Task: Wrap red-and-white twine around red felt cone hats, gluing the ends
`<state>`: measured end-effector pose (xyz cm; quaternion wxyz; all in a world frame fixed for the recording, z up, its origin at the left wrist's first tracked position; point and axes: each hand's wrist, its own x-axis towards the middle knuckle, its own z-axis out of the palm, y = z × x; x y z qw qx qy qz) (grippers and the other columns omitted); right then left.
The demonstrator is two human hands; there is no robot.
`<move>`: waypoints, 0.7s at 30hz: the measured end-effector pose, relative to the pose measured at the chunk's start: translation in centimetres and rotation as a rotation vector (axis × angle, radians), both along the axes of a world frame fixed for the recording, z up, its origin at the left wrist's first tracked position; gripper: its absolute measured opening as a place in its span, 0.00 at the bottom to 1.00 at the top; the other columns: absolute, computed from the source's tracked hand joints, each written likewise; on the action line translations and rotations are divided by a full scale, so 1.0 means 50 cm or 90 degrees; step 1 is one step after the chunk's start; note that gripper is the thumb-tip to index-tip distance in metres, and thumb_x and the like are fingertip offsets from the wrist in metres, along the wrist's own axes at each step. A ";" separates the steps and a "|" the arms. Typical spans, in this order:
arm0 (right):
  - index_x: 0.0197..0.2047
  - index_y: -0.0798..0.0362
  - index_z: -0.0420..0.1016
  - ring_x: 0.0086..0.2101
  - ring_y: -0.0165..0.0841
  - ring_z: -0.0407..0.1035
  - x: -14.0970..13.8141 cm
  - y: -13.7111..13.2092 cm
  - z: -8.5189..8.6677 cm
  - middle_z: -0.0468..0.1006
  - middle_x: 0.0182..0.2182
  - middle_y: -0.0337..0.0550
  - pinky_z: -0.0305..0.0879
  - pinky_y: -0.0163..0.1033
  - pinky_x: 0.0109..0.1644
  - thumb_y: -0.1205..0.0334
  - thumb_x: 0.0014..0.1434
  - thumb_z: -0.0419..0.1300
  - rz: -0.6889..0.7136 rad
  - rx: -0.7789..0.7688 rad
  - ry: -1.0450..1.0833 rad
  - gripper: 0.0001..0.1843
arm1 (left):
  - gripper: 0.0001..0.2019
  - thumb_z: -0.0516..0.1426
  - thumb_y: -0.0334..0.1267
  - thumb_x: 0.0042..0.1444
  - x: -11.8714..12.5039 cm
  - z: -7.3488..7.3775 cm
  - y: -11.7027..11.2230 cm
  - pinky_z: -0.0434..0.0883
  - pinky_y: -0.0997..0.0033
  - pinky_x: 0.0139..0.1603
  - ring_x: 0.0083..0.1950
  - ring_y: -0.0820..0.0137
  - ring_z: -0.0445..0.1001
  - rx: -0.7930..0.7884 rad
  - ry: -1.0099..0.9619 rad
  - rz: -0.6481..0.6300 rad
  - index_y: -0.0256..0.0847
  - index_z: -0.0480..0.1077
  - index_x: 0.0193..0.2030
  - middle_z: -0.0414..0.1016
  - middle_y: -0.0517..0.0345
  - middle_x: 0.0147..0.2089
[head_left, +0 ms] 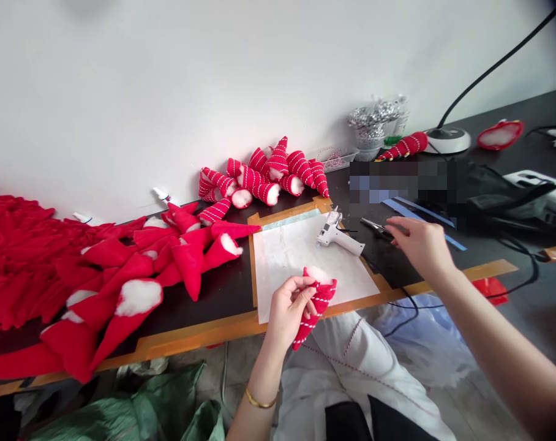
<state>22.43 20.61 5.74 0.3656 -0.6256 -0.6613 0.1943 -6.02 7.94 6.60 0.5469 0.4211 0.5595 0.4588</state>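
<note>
My left hand (291,311) is closed round a red stuffed cone (323,300) wound with red-and-white cord; white filling shows at its wide upper end. A strand of the same cord (356,369) trails across my lap. Over at the right, the fingers of my right hand (420,244) are closed at the handle end of dark scissors (374,227), which lie on the black table. Between the hands, a white glue gun (337,234) rests on a white sheet (282,263) taped to the table.
Plain red stuffed cones (135,300) are heaped at the left beside flat red pieces (21,257). Striped cones (264,174) are piled by the wall. A silver-filled cup (370,131), a lamp base (449,141) and cables (526,245) stand or lie at the right.
</note>
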 end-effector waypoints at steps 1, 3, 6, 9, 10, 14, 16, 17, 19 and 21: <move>0.45 0.50 0.80 0.30 0.42 0.76 -0.024 -0.021 0.007 0.83 0.41 0.54 0.73 0.51 0.45 0.51 0.67 0.54 0.020 0.024 0.007 0.16 | 0.15 0.64 0.47 0.56 0.000 -0.001 0.001 0.64 0.78 0.24 0.19 0.75 0.67 0.001 0.001 0.000 0.37 0.74 0.43 0.72 0.64 0.18; 0.44 0.49 0.81 0.31 0.40 0.77 -0.081 -0.063 0.020 0.84 0.40 0.49 0.74 0.46 0.41 0.50 0.67 0.56 0.129 0.036 0.039 0.16 | 0.15 0.63 0.47 0.56 0.000 -0.002 0.002 0.63 0.78 0.23 0.19 0.76 0.66 0.001 0.002 -0.004 0.37 0.73 0.43 0.71 0.64 0.18; 0.41 0.50 0.83 0.38 0.40 0.78 -0.157 -0.103 0.029 0.84 0.37 0.49 0.73 0.43 0.42 0.50 0.69 0.57 0.471 0.023 0.138 0.16 | 0.15 0.63 0.47 0.56 0.002 -0.001 0.003 0.63 0.78 0.22 0.18 0.76 0.66 0.002 0.003 -0.004 0.37 0.72 0.43 0.71 0.65 0.18; 0.40 0.52 0.83 0.39 0.39 0.76 -0.197 -0.106 0.028 0.83 0.36 0.49 0.71 0.43 0.44 0.53 0.70 0.57 0.549 0.034 0.149 0.16 | 0.15 0.65 0.47 0.55 0.005 0.002 0.002 0.62 0.79 0.21 0.18 0.77 0.67 0.017 0.000 0.010 0.39 0.69 0.41 0.73 0.65 0.21; 0.40 0.52 0.82 0.39 0.38 0.76 -0.203 -0.103 0.028 0.83 0.36 0.49 0.70 0.42 0.44 0.55 0.70 0.57 0.551 0.030 0.137 0.15 | 0.15 0.65 0.47 0.54 0.006 0.003 0.002 0.62 0.79 0.21 0.18 0.77 0.67 0.022 -0.001 0.013 0.39 0.68 0.40 0.74 0.65 0.23; 0.38 0.53 0.78 0.38 0.36 0.75 -0.215 -0.097 0.033 0.82 0.36 0.46 0.70 0.39 0.43 0.62 0.70 0.54 0.565 0.012 0.056 0.12 | 0.15 0.64 0.47 0.55 0.012 0.003 0.002 0.62 0.78 0.21 0.18 0.77 0.67 0.027 0.014 0.006 0.41 0.66 0.38 0.73 0.65 0.22; 0.38 0.53 0.77 0.35 0.34 0.75 -0.220 -0.097 0.036 0.82 0.35 0.44 0.71 0.36 0.41 0.65 0.69 0.53 0.552 0.008 0.024 0.12 | 0.14 0.64 0.47 0.56 0.013 0.001 0.002 0.62 0.78 0.21 0.18 0.77 0.67 0.031 0.028 0.006 0.41 0.67 0.38 0.73 0.66 0.22; 0.38 0.52 0.77 0.34 0.33 0.75 -0.220 -0.095 0.036 0.82 0.34 0.43 0.71 0.36 0.40 0.65 0.69 0.54 0.538 0.005 0.012 0.11 | 0.14 0.64 0.46 0.56 0.013 0.000 0.003 0.62 0.78 0.21 0.18 0.76 0.67 0.034 0.031 0.008 0.41 0.67 0.39 0.73 0.66 0.21; 0.39 0.51 0.77 0.36 0.35 0.76 -0.212 -0.083 0.030 0.83 0.36 0.44 0.72 0.36 0.42 0.64 0.68 0.55 0.481 0.006 -0.015 0.09 | 0.13 0.64 0.46 0.57 0.012 -0.002 0.002 0.63 0.78 0.22 0.19 0.76 0.68 0.039 0.028 0.009 0.41 0.67 0.39 0.73 0.66 0.21; 0.46 0.52 0.77 0.46 0.42 0.75 -0.194 -0.060 0.017 0.82 0.44 0.50 0.71 0.44 0.50 0.62 0.68 0.55 0.371 0.018 -0.060 0.10 | 0.12 0.64 0.45 0.57 0.011 -0.003 0.002 0.64 0.78 0.22 0.20 0.75 0.69 0.044 0.017 0.004 0.40 0.68 0.38 0.73 0.65 0.21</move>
